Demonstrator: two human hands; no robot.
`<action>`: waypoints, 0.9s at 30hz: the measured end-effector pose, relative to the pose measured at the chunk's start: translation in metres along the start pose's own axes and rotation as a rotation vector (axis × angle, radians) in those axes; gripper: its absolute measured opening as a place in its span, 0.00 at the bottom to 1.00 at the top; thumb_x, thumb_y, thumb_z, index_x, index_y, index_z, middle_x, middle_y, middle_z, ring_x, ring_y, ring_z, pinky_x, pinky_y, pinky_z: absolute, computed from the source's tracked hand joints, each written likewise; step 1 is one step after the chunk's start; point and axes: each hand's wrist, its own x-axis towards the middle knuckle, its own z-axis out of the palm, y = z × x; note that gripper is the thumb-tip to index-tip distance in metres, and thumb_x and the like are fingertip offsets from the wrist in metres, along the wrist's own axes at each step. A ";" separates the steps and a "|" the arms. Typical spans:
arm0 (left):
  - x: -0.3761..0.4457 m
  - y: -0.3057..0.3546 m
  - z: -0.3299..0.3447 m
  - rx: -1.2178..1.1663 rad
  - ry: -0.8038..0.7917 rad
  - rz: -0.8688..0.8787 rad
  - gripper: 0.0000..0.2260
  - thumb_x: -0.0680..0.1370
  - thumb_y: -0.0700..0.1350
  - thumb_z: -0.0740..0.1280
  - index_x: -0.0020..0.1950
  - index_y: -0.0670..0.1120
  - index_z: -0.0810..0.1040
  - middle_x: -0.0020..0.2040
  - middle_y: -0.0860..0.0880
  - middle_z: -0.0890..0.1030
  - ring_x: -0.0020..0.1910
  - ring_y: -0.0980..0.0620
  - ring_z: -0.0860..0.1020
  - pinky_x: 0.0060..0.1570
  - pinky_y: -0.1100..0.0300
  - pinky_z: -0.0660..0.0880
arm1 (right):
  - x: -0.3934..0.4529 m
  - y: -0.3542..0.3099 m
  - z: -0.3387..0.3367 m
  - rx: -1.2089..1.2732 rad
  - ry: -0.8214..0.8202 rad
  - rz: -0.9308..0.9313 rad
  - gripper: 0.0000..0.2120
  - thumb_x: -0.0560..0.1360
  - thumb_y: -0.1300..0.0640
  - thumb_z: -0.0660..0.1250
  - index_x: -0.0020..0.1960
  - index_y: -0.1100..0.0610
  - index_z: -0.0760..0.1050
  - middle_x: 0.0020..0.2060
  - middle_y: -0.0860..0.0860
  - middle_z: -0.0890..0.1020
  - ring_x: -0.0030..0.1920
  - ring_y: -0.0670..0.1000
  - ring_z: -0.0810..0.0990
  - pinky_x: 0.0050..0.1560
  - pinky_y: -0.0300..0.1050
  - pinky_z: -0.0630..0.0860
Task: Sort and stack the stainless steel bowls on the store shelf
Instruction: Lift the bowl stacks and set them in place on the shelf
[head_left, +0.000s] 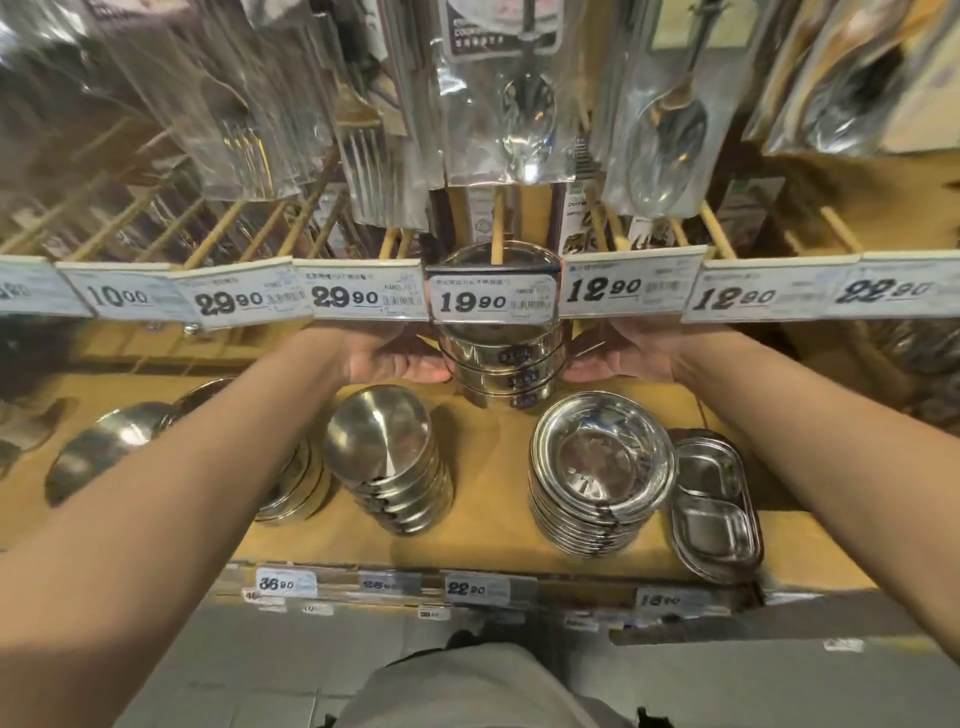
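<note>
A tall stack of straight-sided steel bowls (501, 364) stands at the back middle of the wooden shelf (483, 525), its top half hidden behind a price tag. My left hand (395, 356) presses its left side and my right hand (618, 356) its right side; the fingers are partly hidden by the price strip. In front stand a stack of upturned round bowls (387, 462) and a stack of wide-rimmed shallow bowls (597, 467). More domed bowls (104, 447) lie to the left, partly behind my left forearm.
A stack of two-compartment steel trays (714, 499) sits at the shelf's right front. A strip of price tags (244, 299) crosses the view above my hands. Packaged spoons and forks (524, 93) hang from wooden pegs overhead. Lower price labels (467, 588) line the shelf's front edge.
</note>
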 end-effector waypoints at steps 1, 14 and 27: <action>-0.003 0.002 0.002 0.009 0.006 0.006 0.17 0.85 0.44 0.59 0.70 0.36 0.73 0.59 0.35 0.80 0.53 0.43 0.82 0.63 0.47 0.78 | -0.005 -0.004 0.004 -0.050 0.017 -0.052 0.14 0.86 0.56 0.54 0.56 0.63 0.74 0.59 0.58 0.78 0.52 0.57 0.80 0.48 0.48 0.84; -0.036 -0.002 0.026 -0.004 0.081 0.089 0.20 0.86 0.53 0.53 0.60 0.39 0.76 0.39 0.43 0.85 0.37 0.49 0.84 0.48 0.54 0.83 | -0.027 -0.005 0.024 -0.155 0.052 -0.111 0.12 0.85 0.53 0.57 0.58 0.61 0.73 0.53 0.59 0.81 0.47 0.61 0.83 0.55 0.58 0.81; -0.058 -0.007 0.047 0.032 0.230 0.149 0.20 0.85 0.54 0.53 0.52 0.44 0.79 0.45 0.45 0.83 0.30 0.54 0.82 0.33 0.61 0.81 | -0.040 0.002 0.039 -0.287 0.125 -0.063 0.20 0.86 0.52 0.52 0.65 0.64 0.73 0.61 0.69 0.79 0.57 0.65 0.81 0.54 0.56 0.82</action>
